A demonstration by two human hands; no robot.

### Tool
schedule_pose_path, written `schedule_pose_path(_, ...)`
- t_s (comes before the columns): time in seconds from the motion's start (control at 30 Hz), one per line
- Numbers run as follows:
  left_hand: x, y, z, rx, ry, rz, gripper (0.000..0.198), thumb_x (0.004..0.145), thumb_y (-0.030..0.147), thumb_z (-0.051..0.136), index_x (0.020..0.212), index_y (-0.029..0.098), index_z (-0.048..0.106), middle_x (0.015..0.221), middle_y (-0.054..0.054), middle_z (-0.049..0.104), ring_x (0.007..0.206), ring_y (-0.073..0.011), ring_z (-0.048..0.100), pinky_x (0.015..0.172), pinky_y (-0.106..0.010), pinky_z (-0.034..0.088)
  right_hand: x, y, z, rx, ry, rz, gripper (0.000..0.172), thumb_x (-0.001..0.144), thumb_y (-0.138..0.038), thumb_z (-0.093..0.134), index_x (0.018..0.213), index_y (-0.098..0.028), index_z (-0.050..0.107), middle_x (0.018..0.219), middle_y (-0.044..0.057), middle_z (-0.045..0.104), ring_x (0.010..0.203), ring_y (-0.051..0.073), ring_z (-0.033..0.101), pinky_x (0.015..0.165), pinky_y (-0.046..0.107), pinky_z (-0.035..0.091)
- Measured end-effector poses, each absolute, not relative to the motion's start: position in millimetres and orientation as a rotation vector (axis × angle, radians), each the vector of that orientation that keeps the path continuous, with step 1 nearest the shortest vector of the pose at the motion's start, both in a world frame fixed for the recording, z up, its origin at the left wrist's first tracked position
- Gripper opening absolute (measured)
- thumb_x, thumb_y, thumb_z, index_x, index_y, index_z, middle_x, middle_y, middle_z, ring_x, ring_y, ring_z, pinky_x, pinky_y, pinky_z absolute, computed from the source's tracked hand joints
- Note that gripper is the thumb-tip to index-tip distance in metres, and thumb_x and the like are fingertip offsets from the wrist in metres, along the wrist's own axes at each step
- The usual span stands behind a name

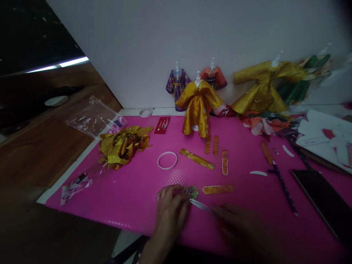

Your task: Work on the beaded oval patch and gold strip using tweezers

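My left hand [169,207] is low in the middle of the pink table, its fingers curled at the edge of a small round green patterned patch [191,192]. My right hand [236,220], dark and blurred, is closed around scissors [201,205]. Their pale metal tip points left and meets the lower edge of the patch; their reddish handle is mostly hidden in the hand. Just right of the patch lies a gold fabric strip [218,189] with a pointed, light-edged end. Further back are another gold strip [197,158] and an orange strip [225,162].
Gold doll robes [196,104] and other small costumes on stands line the white wall. Gold fabric scraps [123,145] and clear plastic bags [90,117] lie left. A white ring [167,160] sits mid-table. At right are a dark pen [284,189], a phone [321,200] and papers [327,139].
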State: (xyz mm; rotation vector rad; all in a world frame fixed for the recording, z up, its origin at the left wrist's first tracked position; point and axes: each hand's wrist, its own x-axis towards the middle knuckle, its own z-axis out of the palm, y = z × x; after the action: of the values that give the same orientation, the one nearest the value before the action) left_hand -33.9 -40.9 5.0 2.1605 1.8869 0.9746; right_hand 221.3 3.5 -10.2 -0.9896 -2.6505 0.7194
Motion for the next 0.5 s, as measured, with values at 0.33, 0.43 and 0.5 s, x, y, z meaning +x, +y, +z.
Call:
schedule_pose_path(0.33, -37.6, -37.1, -1.6, 2.075, 2.006, 0.891, 0.008, 0.093, 0.021, 0.065, 0.093, 0.024, 0.072, 0.107, -0.007, 0.069, 0.099, -0.0283, 0.062, 0.086, -0.046, 0.047, 224.3, 9.8, -1.9, -1.030, -2.617, 0.841, 0.053, 0.085, -0.010, 0.047, 0.134, -0.024, 0.063, 0.093, 0.004, 0.071, 0.073, 0.018, 0.069, 0.063, 0.029, 0.053)
schedule_pose_path(0.43, -36.8, -37.3, -3.1, 2.073, 2.011, 0.877, 0.013, 0.093, 0.017, 0.060, 0.092, 0.023, 0.071, 0.107, -0.008, 0.069, 0.099, -0.0274, 0.063, 0.085, -0.045, 0.048, 225.5, 11.5, -1.3, -1.043, -2.605, 0.851, 0.053, 0.084, -0.010, 0.048, 0.133, -0.024, 0.063, 0.092, 0.004, 0.070, 0.073, 0.018, 0.069, 0.062, 0.029, 0.052)
schedule_pose_path(0.5, -35.9, -38.2, -2.6, 2.076, 2.004, 0.868, 0.016, 0.094, 0.015, 0.057, 0.094, 0.023, 0.071, 0.107, -0.008, 0.070, 0.099, -0.0272, 0.063, 0.084, -0.044, 0.049, 228.1, 12.7, -2.0, -1.052, -2.601, 0.852, 0.054, 0.085, -0.010, 0.048, 0.134, -0.025, 0.062, 0.092, 0.003, 0.071, 0.073, 0.018, 0.070, 0.063, 0.028, 0.053)
